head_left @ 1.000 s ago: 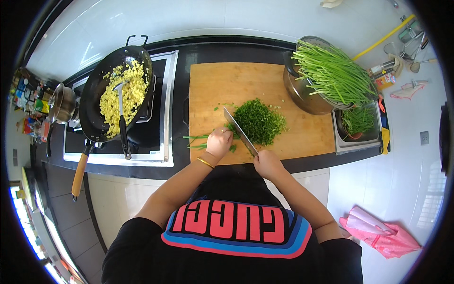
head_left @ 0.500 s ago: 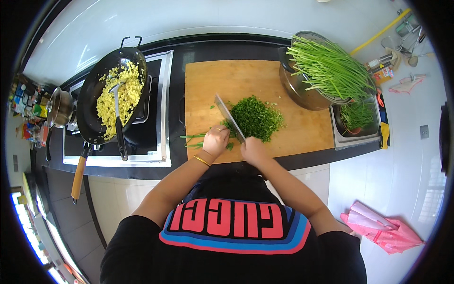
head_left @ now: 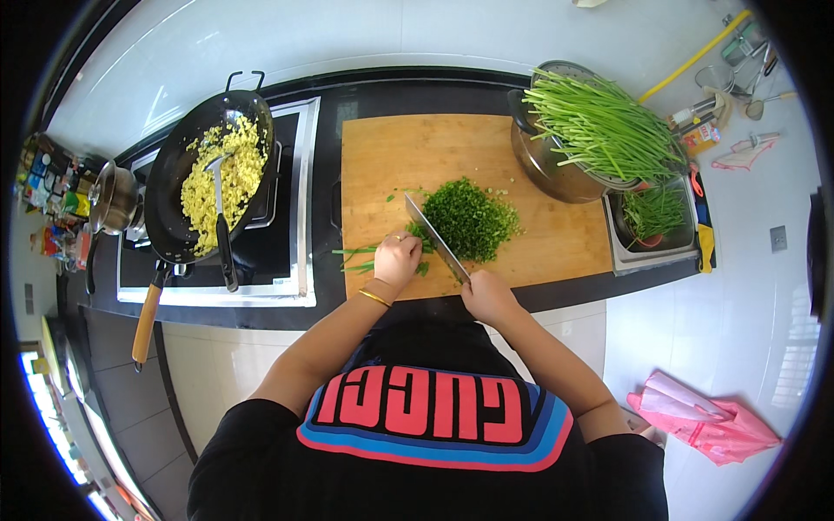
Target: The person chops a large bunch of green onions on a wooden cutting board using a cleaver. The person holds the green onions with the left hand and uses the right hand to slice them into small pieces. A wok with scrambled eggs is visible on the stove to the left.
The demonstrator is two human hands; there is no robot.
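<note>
My right hand (head_left: pixel 491 297) grips the handle of a kitchen knife (head_left: pixel 432 233), its blade slanting up and left across the wooden cutting board (head_left: pixel 417 148). Left of the blade, my left hand (head_left: pixel 398 260) is closed over a small bunch of green chives (head_left: pixel 356 253). Their stalks stick out to its left, and its fingertips are partly hidden. A heap of finely chopped chives (head_left: pixel 471 219) lies on the board just right of the blade. A few green bits lie near the knife's tip.
At left, a wok (head_left: pixel 165 195) of scrambled egg (head_left: pixel 234 174) sits on the stove with a spatula (head_left: pixel 222 239) in it. A steel pot (head_left: pixel 547 165) topped with long chives (head_left: pixel 599 126) stands at the board's right back corner. Beside it, a sink (head_left: pixel 630 258) contains more greens (head_left: pixel 651 211).
My right hand has drawn the knife toward me and slightly right, so its tip sits lower. My left hand stays on the chives, almost unmoved.
</note>
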